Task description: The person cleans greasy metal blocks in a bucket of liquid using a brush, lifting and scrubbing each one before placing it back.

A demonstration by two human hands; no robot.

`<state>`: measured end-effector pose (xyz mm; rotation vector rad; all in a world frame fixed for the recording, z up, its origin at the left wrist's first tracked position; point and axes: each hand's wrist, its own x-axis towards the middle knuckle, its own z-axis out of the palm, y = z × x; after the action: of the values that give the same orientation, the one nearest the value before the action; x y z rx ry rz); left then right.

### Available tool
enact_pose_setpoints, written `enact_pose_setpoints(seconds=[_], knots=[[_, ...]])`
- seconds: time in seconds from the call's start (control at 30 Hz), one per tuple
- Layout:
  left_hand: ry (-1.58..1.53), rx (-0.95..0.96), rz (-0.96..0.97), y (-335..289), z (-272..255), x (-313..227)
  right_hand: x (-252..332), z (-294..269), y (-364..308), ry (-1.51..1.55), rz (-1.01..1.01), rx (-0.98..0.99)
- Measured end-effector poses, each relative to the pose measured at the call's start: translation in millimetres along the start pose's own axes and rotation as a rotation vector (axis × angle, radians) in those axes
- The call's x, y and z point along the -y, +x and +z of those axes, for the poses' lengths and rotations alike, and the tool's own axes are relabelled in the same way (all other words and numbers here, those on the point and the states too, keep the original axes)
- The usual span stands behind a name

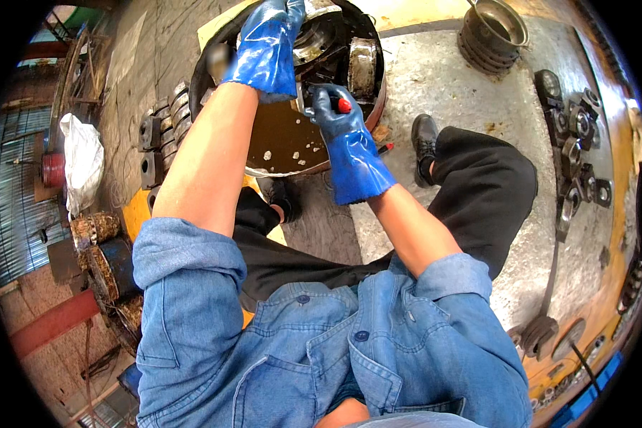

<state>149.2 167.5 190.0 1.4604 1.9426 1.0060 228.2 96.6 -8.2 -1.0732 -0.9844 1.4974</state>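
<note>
A round black basin (382,85) of brown, murky liquid stands between my feet, with oily metal rings and parts in it. My left hand (271,46), in a blue rubber glove, reaches over a large dark ring part (317,39) at the far side. Its fingertips run into the top edge of the picture, so its grip is hidden. Gloved in blue too, my right hand (335,114) is closed round a tool with a red-ended handle (344,105), over the basin's near right part. The tool's working end cannot be made out. A greasy metal cylinder (362,68) lies beyond that hand.
Right of the basin stands a rusty, ring-shaped metal part (493,36). Several dark nuts and collars (578,132) line the metal plate's right side. More metal blocks (151,170) sit left of the basin. A white sack (83,164) and oily drums (110,264) are farther left.
</note>
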Motion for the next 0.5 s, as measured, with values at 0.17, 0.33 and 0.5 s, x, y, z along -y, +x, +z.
enact_pose_setpoints(seconds=[0.17, 0.33, 0.5], knots=[[0.794, -0.184, 0.496, 4.6, -11.8, 34.5, 4.5, 0.1, -9.8, -0.446, -0.243, 0.276], [0.317, -0.124, 0.037, 17.0, 0.5, 17.6, -2.2, -1.9, 11.1, -0.934, -0.278, 0.61], [0.393, -0.116, 0.07, 11.3, -5.1, 16.4, 12.2, -3.6, 14.5, -1.195, -0.302, 0.81]])
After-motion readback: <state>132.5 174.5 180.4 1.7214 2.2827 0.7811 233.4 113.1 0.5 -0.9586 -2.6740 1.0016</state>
